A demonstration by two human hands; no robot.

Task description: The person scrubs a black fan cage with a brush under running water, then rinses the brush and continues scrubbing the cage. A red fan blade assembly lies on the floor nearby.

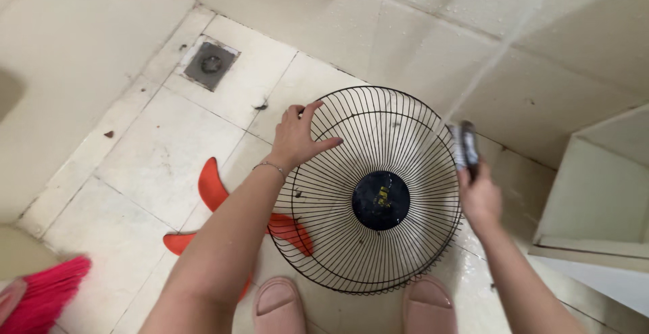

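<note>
Left hand [297, 138] flat on fan grille [368, 192] rim

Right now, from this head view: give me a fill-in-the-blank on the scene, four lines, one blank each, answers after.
1. The left hand rests on the rim of the black wire ____.
2. The right hand holds a spray nozzle that shoots a jet of ____ toward the wall.
3. The fan blade lying on the tiled floor is coloured ____.
4. A square ____ sits in the floor near the far left corner.

Missing words: fan guard; water; orange-red; drain
</note>
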